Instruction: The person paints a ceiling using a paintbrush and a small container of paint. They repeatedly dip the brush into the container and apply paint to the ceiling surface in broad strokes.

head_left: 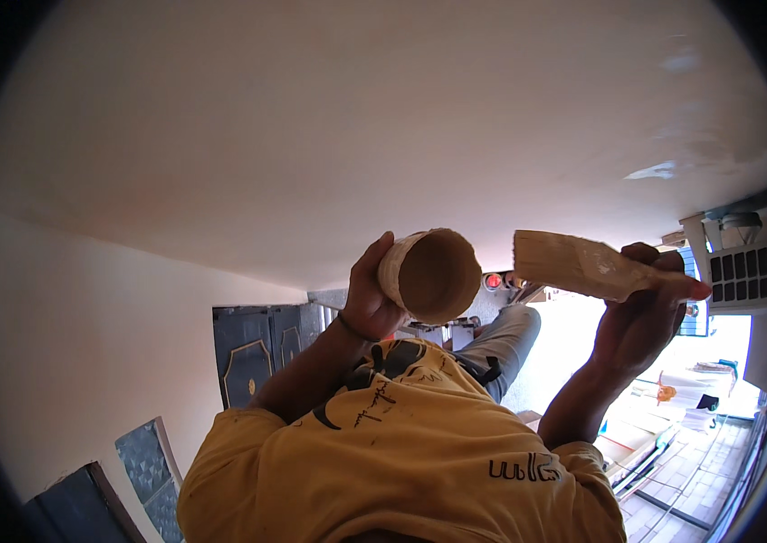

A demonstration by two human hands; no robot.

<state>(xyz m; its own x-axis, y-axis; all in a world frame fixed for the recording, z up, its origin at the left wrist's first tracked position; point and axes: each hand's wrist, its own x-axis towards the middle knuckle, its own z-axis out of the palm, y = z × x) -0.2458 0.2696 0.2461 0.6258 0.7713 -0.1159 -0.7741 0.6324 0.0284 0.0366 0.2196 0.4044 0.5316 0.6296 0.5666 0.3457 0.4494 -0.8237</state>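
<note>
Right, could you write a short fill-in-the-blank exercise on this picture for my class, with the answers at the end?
1. The left hand holds the cup, whose rim is ____ in shape.
2. The right hand holds the flat tool, which is to the ____ of the cup.
3. The main colour of the shirt is ____.

Missing words: round; right; yellow.

Tub (436,279) in left hand (371,296); at its 3 o'clock, flat tool (569,261) in right hand (638,317); door (246,355) at 8 o'clock.
</note>
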